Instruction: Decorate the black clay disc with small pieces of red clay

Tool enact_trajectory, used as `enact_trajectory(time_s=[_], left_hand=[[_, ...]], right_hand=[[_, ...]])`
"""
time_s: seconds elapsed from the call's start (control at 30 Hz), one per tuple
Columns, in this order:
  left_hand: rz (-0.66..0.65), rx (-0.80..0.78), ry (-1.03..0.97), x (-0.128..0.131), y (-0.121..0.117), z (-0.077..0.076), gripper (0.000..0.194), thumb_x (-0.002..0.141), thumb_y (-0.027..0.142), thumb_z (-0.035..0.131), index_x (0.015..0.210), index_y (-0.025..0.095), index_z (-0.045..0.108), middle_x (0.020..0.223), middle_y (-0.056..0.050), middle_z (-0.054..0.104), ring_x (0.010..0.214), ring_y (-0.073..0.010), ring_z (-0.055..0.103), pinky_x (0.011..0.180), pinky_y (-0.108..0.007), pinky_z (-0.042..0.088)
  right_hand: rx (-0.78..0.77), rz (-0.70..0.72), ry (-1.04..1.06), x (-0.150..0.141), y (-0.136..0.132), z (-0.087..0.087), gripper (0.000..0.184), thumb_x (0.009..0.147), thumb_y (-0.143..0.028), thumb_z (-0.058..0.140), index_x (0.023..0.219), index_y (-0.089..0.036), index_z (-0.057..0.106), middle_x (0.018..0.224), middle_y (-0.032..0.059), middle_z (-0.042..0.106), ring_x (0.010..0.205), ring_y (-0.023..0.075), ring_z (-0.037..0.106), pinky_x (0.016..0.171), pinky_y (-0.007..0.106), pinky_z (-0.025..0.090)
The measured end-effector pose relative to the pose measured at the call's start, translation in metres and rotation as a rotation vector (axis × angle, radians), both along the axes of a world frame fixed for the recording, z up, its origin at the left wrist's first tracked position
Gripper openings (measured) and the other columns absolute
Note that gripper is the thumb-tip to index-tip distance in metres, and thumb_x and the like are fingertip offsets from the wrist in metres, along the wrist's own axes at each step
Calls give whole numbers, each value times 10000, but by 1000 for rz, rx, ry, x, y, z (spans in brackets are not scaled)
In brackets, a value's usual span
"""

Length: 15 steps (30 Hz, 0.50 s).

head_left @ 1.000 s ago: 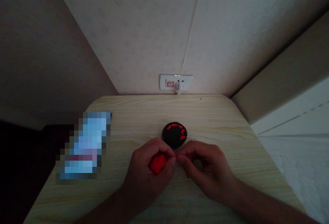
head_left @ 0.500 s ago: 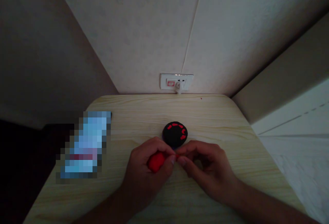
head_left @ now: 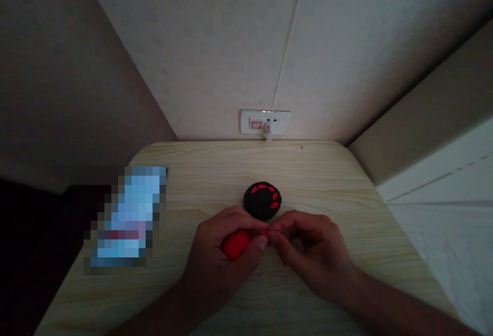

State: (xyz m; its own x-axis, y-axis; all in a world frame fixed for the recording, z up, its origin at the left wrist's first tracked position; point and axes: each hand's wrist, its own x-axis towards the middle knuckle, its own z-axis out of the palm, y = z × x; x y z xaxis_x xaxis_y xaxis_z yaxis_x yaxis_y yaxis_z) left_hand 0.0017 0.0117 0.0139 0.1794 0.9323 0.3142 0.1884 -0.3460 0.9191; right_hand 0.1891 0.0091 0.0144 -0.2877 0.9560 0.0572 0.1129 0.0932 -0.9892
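Red, soft-looking lump [head_left: 235,245] within curled left hand [head_left: 215,259]; grip closed around it. Small red piece [head_left: 264,232] pinched between fingertips of both hands, right hand [head_left: 319,251] included. Just beyond, on bench [head_left: 200,176]: black disc [head_left: 261,205] with red marks [head_left: 274,205] near far and right edges. Step, apparently: working piece finely. Called for next, by judgement: light, steady fingertip pressure.

Everything is looking dim and gray; left of the left hand [head_left: 225,248], a pale blue shape [head_left: 134,202] is glowing, but big blocky squares are hiding it; farther left, the dark is turning almost black; past both hands, a tiny shine is sitting on the socket's [head_left: 265,122] top edge; soft shadows are dimming the table [head_left: 208,171] near the right hand [head_left: 311,254]; small bits are looking fuzzy.
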Motion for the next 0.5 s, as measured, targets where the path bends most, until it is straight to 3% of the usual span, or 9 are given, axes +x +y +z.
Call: enact_trajectory(time_s=[0.23, 0.4, 0.5], left_hand=[[12, -28, -9, 0, 0, 2, 132, 823, 79, 702, 809, 195, 765, 765, 1, 726, 692, -127, 684, 655, -220, 537], [22, -83, -15, 0, 0, 2, 142, 840, 88, 661, 785, 202, 725, 745, 19, 708, 690, -126, 666, 665, -224, 522], [9, -105, -20, 0, 0, 2, 142, 856, 108, 662, 782, 212, 723, 744, 30, 701, 688, -116, 654, 658, -211, 511]], right_hand=[[40, -53, -50, 0, -1, -1, 133, 894, -278, 730, 792, -197, 705, 644, -7, 695, 533, 88, 589, 495, 173, 461], [21, -41, -14, 0, -1, -1, 73, 877, -279, 761, 915, -220, 742, 714, 2, 737, 563, 101, 621, 507, 190, 477], [-14, -22, -20, 0, 1, 1, 98, 876, -301, 761, 869, -206, 781, 638, 6, 718, 494, 96, 592, 458, 189, 452]])
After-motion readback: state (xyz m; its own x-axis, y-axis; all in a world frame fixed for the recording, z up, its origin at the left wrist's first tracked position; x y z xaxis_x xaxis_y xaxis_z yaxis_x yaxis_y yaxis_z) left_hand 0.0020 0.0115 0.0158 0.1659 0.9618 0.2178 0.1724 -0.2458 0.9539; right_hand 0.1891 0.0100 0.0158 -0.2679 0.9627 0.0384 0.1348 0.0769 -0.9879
